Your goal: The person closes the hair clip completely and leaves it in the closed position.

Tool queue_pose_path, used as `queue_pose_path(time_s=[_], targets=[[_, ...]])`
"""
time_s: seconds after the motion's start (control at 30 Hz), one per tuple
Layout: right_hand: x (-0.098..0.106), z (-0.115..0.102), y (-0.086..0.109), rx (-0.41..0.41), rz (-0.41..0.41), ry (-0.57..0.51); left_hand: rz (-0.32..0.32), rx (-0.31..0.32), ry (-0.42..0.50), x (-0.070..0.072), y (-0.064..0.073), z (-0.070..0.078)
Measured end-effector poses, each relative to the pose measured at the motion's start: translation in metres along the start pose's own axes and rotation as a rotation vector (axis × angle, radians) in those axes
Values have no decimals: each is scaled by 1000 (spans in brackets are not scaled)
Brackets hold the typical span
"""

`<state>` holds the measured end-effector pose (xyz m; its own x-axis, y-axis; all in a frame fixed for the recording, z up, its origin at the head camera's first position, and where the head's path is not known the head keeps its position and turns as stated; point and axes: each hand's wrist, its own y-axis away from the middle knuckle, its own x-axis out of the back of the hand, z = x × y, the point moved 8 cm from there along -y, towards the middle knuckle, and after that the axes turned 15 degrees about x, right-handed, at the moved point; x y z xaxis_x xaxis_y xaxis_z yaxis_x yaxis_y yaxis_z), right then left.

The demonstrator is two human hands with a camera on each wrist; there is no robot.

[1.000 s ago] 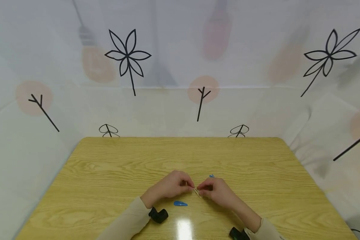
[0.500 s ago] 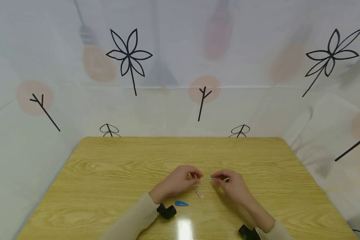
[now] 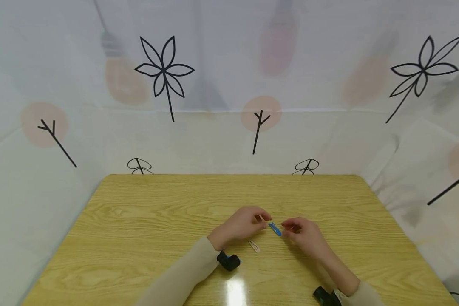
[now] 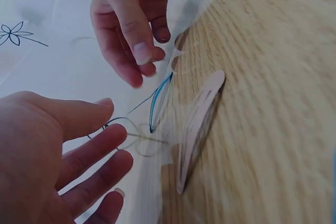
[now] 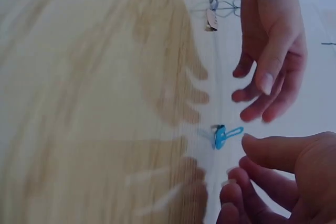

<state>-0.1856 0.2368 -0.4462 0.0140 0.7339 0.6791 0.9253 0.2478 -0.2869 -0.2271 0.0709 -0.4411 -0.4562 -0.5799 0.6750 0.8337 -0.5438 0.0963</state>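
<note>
A blue snap hair clip lies on the table between the two hands, its inner prong raised in the right wrist view. My left hand has its fingertips close to the clip's far end and holds nothing. To the clip's right is my right hand, fingers loosely bent, thumb near the clip, nothing in its grasp. Nearer the body lies a pale pink snap hair clip, just below the left hand in the head view. A second blue clip is largely hidden behind the left wrist's camera.
Black wrist cameras sit on both forearms, low over the wood-grain table. White cloth with printed flowers stands behind the table and along its sides.
Both hands have left the pale pink clip, which now lies on the table, and moved right to either side of the blue clip. The left wrist now covers the second blue clip.
</note>
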Motion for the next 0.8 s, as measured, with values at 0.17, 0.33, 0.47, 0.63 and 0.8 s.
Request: queue_pose_path(time_s=[0.17,0.33,0.47,0.63,0.8], targets=[[-9,3,-4,-53,-42,24,-27,-7,-81,-8,-10,5],[-13,-2,-6,-64,-71,31,-62,-1,-112,-14,-13,5],[-15,-5,-7,-58,-84,42,-66,-9,-122,-15,-12,6],[-16,-3,-6,-62,-93,50,-70,-29,-104,-13,-8,10],[-18,-3,-7,-56,-93,-5,-61,-34,-69,-8,-4,12]])
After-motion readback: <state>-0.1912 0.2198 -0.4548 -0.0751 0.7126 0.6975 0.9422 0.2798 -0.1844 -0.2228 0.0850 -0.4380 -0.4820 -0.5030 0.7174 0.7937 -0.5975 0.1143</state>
